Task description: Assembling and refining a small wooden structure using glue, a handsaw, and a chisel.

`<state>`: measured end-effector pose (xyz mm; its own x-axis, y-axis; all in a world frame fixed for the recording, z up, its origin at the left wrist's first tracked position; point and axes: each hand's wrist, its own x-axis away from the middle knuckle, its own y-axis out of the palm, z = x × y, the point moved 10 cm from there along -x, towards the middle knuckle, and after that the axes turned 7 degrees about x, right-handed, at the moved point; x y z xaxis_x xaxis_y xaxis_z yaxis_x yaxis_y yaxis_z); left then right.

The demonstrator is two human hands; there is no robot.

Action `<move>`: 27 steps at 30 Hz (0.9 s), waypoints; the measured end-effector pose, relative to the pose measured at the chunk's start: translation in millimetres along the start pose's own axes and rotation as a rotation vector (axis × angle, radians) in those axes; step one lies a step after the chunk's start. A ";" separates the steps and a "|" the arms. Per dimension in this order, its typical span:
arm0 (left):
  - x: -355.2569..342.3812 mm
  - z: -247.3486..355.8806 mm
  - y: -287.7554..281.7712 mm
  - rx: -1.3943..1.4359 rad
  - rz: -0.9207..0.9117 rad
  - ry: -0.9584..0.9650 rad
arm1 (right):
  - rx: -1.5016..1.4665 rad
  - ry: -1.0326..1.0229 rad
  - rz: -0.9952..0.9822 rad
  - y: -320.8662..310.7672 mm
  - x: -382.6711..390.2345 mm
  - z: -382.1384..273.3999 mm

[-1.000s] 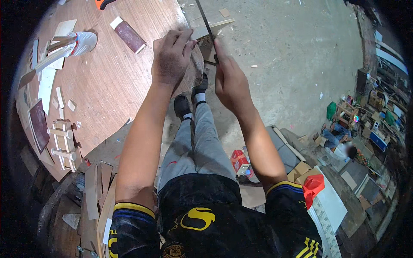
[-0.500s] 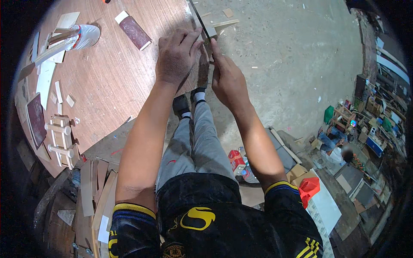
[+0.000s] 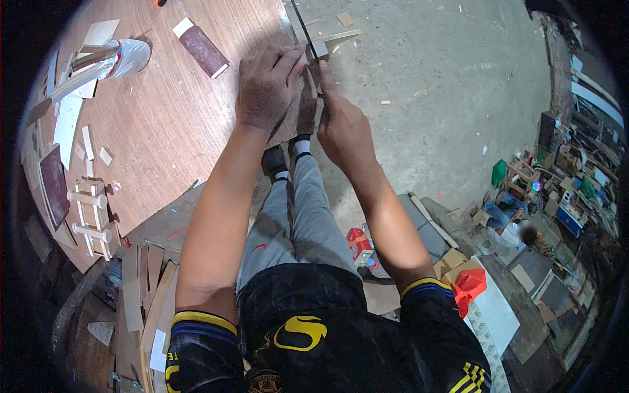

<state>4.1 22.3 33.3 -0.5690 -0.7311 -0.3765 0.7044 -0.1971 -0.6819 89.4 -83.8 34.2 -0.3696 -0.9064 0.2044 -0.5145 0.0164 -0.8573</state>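
Note:
My left hand [image 3: 265, 88] and my right hand [image 3: 341, 124] meet in front of me over the edge of a round wooden tabletop [image 3: 164, 124]. Between them they hold a small flat piece of wood [image 3: 306, 108]. My right hand also grips a thin dark blade-like tool [image 3: 303, 29] that sticks up past the fingers, and a pale wood strip [image 3: 334, 39] shows just behind it. How the fingers sit on the small piece is partly hidden by the hands.
On the tabletop lie a sanding block [image 3: 200, 46], a white-tipped wooden part [image 3: 114, 59], small wood offcuts [image 3: 92, 147] and a ladder-like wooden frame [image 3: 92, 219]. Wood boards [image 3: 147, 295] lean at lower left. Concrete floor [image 3: 445, 98] lies to the right, with cluttered boxes [image 3: 563, 196].
Both hands have shifted slightly upward and to the left in the view while staying together on the wood piece; the tool stays in my right hand.

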 end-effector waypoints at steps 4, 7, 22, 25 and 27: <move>0.2 2.5 -2.8 0.002 0.020 0.015 | 0.053 0.038 -0.015 0.1 1.5 -4.7; -0.2 3.5 -2.6 -0.017 0.008 0.012 | 0.110 0.066 -0.049 -1.8 1.6 -7.5; -1.8 6.9 -3.1 -0.028 -0.022 -0.013 | 0.283 0.096 -0.272 -39.6 -9.1 -30.7; -4.5 9.8 -5.8 -0.060 -0.008 0.027 | 0.291 0.069 -0.236 -44.1 -13.5 -39.9; -2.1 11.0 -7.7 -0.057 0.009 0.045 | 0.303 0.064 -0.246 -45.6 -16.7 -45.8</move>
<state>4.5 18.1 46.2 -0.5823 -0.7020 -0.4099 0.6849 -0.1520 -0.7126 83.6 -50.1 91.5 -0.3163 -0.8392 0.4425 -0.3456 -0.3324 -0.8775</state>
